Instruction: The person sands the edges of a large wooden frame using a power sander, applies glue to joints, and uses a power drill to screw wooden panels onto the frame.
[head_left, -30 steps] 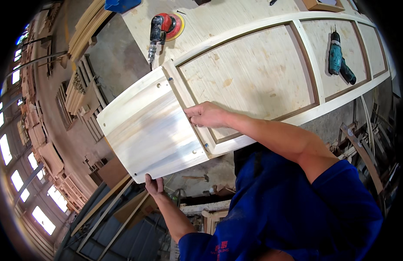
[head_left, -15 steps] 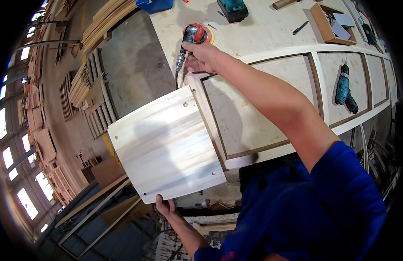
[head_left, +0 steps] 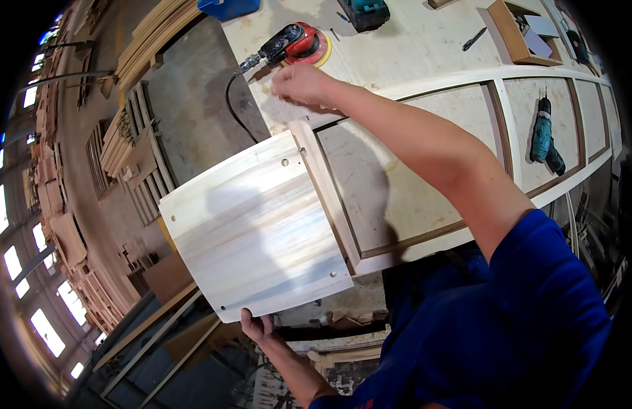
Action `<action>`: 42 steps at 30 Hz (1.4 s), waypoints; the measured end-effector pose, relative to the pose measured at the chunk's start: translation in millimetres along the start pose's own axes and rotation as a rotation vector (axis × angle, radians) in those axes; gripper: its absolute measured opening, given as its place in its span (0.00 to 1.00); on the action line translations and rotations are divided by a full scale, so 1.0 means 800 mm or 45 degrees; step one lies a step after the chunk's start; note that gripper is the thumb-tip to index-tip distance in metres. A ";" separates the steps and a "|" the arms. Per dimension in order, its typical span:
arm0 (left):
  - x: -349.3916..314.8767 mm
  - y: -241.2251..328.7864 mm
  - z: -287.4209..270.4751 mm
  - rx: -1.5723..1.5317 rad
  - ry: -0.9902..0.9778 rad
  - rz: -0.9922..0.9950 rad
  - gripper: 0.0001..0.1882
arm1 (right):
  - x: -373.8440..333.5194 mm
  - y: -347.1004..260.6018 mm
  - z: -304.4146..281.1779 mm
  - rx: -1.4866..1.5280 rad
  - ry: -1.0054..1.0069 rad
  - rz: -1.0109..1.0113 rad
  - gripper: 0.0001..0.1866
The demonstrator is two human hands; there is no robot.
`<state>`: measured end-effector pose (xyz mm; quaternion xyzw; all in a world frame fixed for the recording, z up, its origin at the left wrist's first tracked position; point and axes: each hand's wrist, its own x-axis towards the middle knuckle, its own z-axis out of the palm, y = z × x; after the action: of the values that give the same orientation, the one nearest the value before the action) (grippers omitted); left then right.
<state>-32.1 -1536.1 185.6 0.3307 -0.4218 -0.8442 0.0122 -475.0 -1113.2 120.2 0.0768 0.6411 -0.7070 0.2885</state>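
My left hand (head_left: 256, 326) grips the lower edge of a pale wooden panel (head_left: 254, 228), thumb on its top face. The panel is nearly square, with a hole near each corner. It is tilted against the end of a long wooden frame (head_left: 337, 201). My right hand (head_left: 301, 86) hovers over the table just below a red and black air sander (head_left: 302, 42), apart from it. Its fingers are loosely bent, a little blurred, and hold nothing. The sander rests on its round yellow-edged pad, with a dark hose (head_left: 228, 102) running off the table edge.
A teal cordless drill (head_left: 542, 136) lies inside the frame. Along the far side of the table (head_left: 411, 48) are a teal and black tool (head_left: 365, 13), a pen (head_left: 474, 39), an open wooden box (head_left: 523, 34) and a blue container (head_left: 227, 7). Stacked boards (head_left: 149, 41) stand at left.
My right hand has let go of the sander and drawn back toward me. The sander now sits turned, its hose end pointing left. My left hand still holds the panel, which has barely shifted.
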 end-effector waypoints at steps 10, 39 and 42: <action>0.034 0.027 0.000 0.107 0.112 0.025 0.30 | -0.048 0.035 -0.010 -0.694 -0.177 -0.492 0.12; 0.062 0.011 -0.031 -0.050 -0.049 -0.159 0.27 | -0.025 0.061 -0.001 -0.821 -0.146 -0.720 0.14; 0.061 0.004 -0.030 -0.056 -0.029 -0.158 0.27 | -0.021 0.060 0.000 -0.847 -0.161 -0.756 0.13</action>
<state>-57.2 -1569.4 151.1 0.3462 -0.3820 -0.8560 -0.0378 -436.8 -1109.0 86.5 -0.2507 0.8088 -0.5180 0.1207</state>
